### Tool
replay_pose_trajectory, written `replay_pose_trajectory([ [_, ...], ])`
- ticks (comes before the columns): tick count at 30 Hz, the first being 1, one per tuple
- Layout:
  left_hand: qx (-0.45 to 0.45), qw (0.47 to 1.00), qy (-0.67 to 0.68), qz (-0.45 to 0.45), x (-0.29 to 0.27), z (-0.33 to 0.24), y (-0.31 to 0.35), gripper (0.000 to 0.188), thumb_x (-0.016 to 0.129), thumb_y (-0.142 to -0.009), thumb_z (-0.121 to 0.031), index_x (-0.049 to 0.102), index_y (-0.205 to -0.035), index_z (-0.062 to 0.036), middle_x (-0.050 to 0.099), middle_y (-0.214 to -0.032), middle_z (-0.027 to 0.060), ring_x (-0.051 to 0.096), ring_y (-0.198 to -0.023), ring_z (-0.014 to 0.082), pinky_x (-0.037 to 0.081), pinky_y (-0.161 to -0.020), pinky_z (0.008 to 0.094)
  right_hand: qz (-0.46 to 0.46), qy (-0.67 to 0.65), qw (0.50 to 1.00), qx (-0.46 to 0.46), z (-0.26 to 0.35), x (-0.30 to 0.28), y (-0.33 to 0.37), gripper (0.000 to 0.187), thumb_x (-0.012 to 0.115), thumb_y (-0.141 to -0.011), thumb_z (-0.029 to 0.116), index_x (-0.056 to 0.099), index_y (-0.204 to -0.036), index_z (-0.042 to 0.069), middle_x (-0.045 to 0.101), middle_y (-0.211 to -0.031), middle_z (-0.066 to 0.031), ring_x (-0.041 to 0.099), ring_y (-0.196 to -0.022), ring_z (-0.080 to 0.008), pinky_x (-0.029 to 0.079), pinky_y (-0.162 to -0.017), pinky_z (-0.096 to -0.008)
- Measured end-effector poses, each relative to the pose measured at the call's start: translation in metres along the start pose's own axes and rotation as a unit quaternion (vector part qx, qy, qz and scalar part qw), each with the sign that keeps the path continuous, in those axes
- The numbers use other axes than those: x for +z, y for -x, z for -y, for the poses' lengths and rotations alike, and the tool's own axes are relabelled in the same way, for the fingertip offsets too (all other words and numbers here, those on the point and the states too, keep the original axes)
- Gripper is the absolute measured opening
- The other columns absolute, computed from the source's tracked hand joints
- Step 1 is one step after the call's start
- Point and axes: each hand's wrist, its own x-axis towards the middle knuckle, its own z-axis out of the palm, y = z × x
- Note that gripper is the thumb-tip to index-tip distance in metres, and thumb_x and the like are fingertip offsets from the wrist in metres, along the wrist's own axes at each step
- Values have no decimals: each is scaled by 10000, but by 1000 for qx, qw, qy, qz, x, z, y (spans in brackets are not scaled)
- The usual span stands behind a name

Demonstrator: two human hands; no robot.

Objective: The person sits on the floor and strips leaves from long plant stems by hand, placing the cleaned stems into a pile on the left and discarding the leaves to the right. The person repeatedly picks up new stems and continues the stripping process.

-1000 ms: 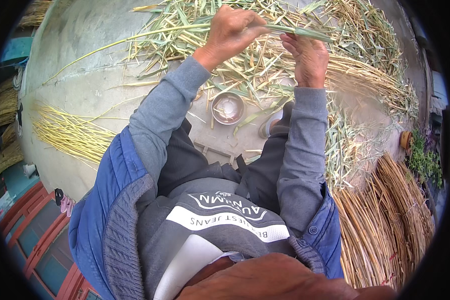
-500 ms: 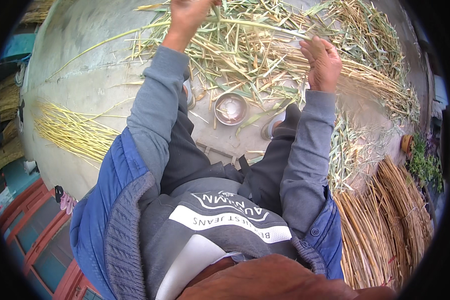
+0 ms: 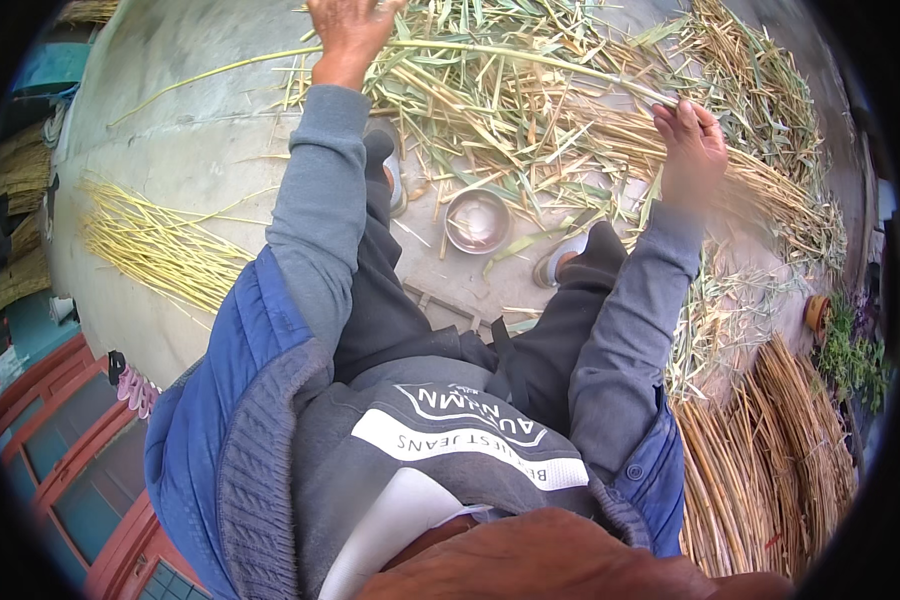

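Observation:
A long green reed stalk (image 3: 530, 52) stretches across the upper view between my hands. My right hand (image 3: 692, 145) pinches its right end between thumb and fingers. My left hand (image 3: 350, 35), at the top edge, is closed around the stalk further left; its fingertips are partly cut off by the frame. Beyond that hand the thin end droops to the left. Below the stalk lie many leaf and stem scraps (image 3: 500, 120). A bundle of tan stalks (image 3: 610, 125) lies behind my right hand.
A metal bowl (image 3: 477, 222) stands on the concrete between my feet. Yellow-green stalks (image 3: 160, 245) are piled at left. Bundled dry stalks (image 3: 760, 470) lie at lower right, near a potted plant (image 3: 855, 345). A red-framed window (image 3: 80, 450) is at lower left.
My hands have moved apart: the right one to the right and nearer, the left one slightly left. The stalk slants down more at its right end.

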Motion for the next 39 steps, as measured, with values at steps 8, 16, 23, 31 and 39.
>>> replay_pose_trajectory([
  [8,-87,752,523,391,-39,-69,-12,200,789,-915,-189,771,-1031,-28,764,-921,42,699,-885,115,563,-819,293,9,-26,1000,-10,5,1,-1,255,744,-948,95,593,-1122,-13,730,-983,-168,760,-903,-296,640,-771,-313],
  [16,-106,709,573,398,-30,-80,-2,153,785,-916,-186,772,-952,-38,750,-906,30,691,-876,118,551,-823,304,45,-85,995,0,6,6,-1,221,616,-1035,145,580,-1180,-17,721,-1086,-193,741,-991,-292,628,-831,-330],
  [23,-260,708,626,198,-17,-59,-13,193,795,-819,-235,746,-835,-49,723,-793,134,691,-704,281,529,-653,381,57,-28,998,-18,6,11,3,213,555,-1062,138,580,-1188,-32,713,-1140,-236,737,-1030,-311,626,-878,-348],
  [31,136,877,454,83,-41,-128,-19,204,781,-885,-240,718,-897,-47,705,-805,87,664,-754,258,497,-699,392,88,-28,996,-19,2,37,15,205,565,-1052,121,599,-1179,-37,713,-1129,-235,732,-1039,-311,633,-874,-347],
  [39,108,857,487,130,-43,-165,-15,172,781,-881,-279,773,-886,-108,756,-851,7,679,-718,197,467,-678,354,122,13,992,19,1,51,27,282,603,-1045,170,607,-1223,-48,727,-1092,-197,751,-963,-261,634,-795,-306],
])
